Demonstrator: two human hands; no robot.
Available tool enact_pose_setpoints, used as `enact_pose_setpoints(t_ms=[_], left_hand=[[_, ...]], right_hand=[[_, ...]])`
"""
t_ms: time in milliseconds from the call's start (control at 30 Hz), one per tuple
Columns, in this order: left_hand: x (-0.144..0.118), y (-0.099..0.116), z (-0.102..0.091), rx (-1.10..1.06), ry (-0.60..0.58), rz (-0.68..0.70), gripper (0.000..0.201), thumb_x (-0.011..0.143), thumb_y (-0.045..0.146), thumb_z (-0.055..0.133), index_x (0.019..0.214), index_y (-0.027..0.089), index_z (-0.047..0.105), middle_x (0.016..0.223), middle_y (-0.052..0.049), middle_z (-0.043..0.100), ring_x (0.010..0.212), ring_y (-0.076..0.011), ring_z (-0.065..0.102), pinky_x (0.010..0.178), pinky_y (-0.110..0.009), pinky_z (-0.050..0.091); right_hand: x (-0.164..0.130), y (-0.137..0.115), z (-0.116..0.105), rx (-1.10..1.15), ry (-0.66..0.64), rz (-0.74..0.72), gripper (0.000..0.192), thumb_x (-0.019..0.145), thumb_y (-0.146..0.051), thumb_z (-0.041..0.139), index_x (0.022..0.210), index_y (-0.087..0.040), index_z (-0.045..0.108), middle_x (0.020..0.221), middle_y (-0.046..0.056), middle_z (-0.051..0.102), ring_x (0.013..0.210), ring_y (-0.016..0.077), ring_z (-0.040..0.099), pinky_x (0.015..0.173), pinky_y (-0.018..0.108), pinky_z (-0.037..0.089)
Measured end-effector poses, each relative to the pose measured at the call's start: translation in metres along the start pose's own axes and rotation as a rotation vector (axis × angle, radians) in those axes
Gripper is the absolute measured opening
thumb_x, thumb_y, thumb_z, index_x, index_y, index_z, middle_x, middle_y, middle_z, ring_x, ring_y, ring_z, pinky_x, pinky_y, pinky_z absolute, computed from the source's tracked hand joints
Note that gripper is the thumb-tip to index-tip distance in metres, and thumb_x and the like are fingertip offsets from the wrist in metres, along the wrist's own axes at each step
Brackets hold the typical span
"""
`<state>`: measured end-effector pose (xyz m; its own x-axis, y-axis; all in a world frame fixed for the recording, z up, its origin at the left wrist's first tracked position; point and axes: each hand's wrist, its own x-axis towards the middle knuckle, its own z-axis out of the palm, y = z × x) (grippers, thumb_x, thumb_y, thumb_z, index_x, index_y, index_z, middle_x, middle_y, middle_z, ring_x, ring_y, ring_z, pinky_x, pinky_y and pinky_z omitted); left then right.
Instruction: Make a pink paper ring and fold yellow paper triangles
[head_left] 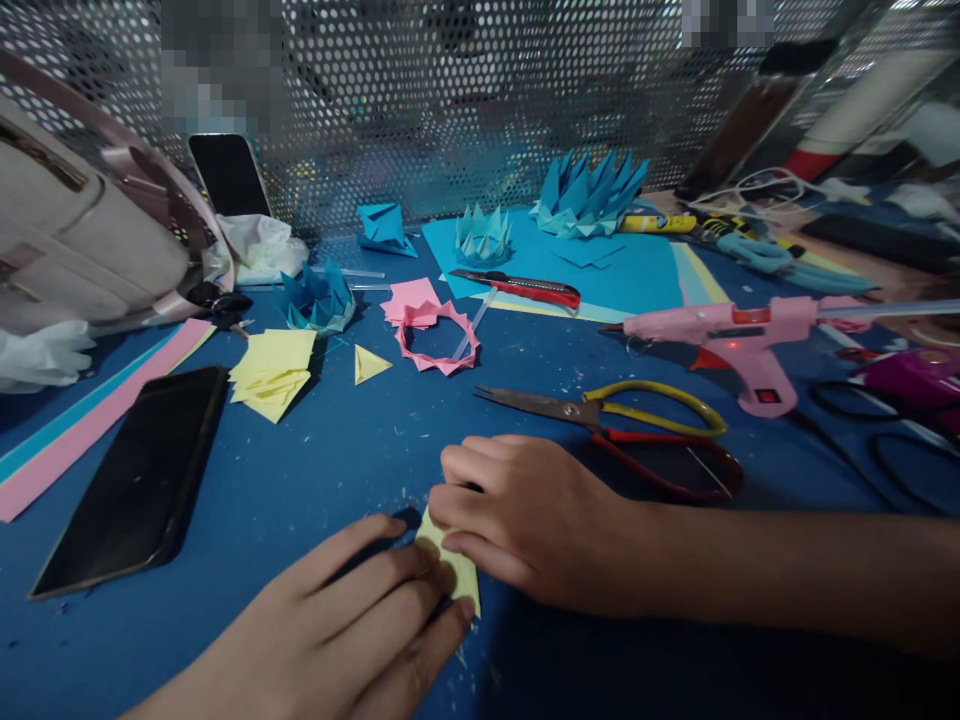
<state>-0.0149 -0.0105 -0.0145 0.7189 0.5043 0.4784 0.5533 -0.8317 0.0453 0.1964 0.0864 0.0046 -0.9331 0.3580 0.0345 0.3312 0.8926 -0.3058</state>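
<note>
A small folded piece of yellow paper point(466, 580) lies on the blue table under both my hands. My left hand point(360, 610) presses its fingertips on the paper's near and left side, holding it; the thumb is hidden. My right hand point(517, 520) has curled fingers and grips the paper's upper end, thumb against it. Further off are a stack of yellow paper squares point(271, 372), a yellow folded triangle point(370, 365) and a pink folded paper ring point(407, 350). Just beyond my right hand lie scissors point(592, 410) with yellow and red handles.
A pink glue gun point(720, 330) with a lit red light rests at right. A red utility knife point(536, 290) lies by blue paper sheets point(630, 275). Blue folded crowns point(589, 195) stand behind. At left are a dark phone point(135, 480), paper strips point(105, 420) and a bag point(82, 220).
</note>
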Motion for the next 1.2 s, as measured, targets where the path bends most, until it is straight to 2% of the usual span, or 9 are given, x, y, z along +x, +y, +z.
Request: enact_pose_setpoints(t_ms=[233, 400, 667, 800, 967, 1200], left_hand=[[0.01, 0.0, -0.013, -0.035, -0.145, -0.025, 0.036, 0.107, 0.015, 0.037, 0.123, 0.022, 0.068, 0.11, 0.002, 0.073, 0.112, -0.0108, 0.063, 0.124, -0.032, 0.017], [0.007, 0.002, -0.014, -0.029, -0.106, -0.041, 0.035, 0.107, 0.017, 0.037, 0.121, 0.022, 0.07, 0.106, 0.001, 0.074, 0.11, -0.0113, 0.064, 0.124, -0.033, 0.018], [0.006, 0.004, -0.014, -0.007, -0.05, -0.05, 0.034, 0.107, 0.016, 0.04, 0.118, 0.024, 0.071, 0.108, 0.002, 0.074, 0.111, -0.0116, 0.063, 0.123, -0.033, 0.02], [0.007, 0.003, -0.012, -0.012, -0.112, -0.038, 0.036, 0.106, 0.012, 0.037, 0.124, 0.018, 0.068, 0.112, 0.0, 0.074, 0.113, -0.0131, 0.062, 0.124, -0.033, 0.018], [0.003, 0.004, 0.002, 0.01, 0.001, -0.04, 0.034, 0.104, 0.012, 0.039, 0.126, 0.015, 0.066, 0.097, 0.0, 0.073, 0.102, -0.014, 0.063, 0.122, -0.035, 0.021], [0.003, 0.005, 0.005, 0.019, 0.013, -0.042, 0.034, 0.103, 0.011, 0.04, 0.121, 0.017, 0.068, 0.095, 0.001, 0.072, 0.1, -0.0143, 0.062, 0.122, -0.035, 0.018]], right_hand=[[0.0, 0.0, 0.0, 0.037, -0.007, 0.006, 0.011, 0.098, -0.028, 0.053, 0.093, -0.019, 0.059, 0.095, 0.002, 0.059, 0.078, 0.0174, 0.049, 0.064, 0.032, 0.03], [0.0, -0.001, 0.002, -0.024, 0.017, -0.007, 0.015, 0.1, -0.029, 0.049, 0.094, -0.02, 0.059, 0.094, 0.003, 0.059, 0.078, 0.0184, 0.049, 0.063, 0.033, 0.03], [0.0, -0.004, 0.003, -0.125, 0.016, -0.037, 0.015, 0.1, -0.029, 0.046, 0.096, -0.02, 0.057, 0.089, 0.004, 0.056, 0.071, 0.0192, 0.044, 0.058, 0.034, 0.022], [0.0, -0.004, 0.002, -0.109, 0.012, -0.033, 0.018, 0.101, -0.028, 0.044, 0.092, -0.02, 0.057, 0.086, 0.004, 0.055, 0.069, 0.0191, 0.042, 0.058, 0.034, 0.021], [-0.001, -0.004, 0.001, -0.072, 0.024, -0.022, 0.02, 0.101, -0.025, 0.042, 0.088, -0.02, 0.057, 0.086, 0.003, 0.054, 0.069, 0.0181, 0.041, 0.059, 0.033, 0.022], [0.0, -0.003, 0.001, -0.032, 0.017, -0.006, 0.017, 0.1, -0.024, 0.045, 0.086, -0.02, 0.054, 0.087, 0.002, 0.053, 0.072, 0.0179, 0.043, 0.06, 0.033, 0.022]])
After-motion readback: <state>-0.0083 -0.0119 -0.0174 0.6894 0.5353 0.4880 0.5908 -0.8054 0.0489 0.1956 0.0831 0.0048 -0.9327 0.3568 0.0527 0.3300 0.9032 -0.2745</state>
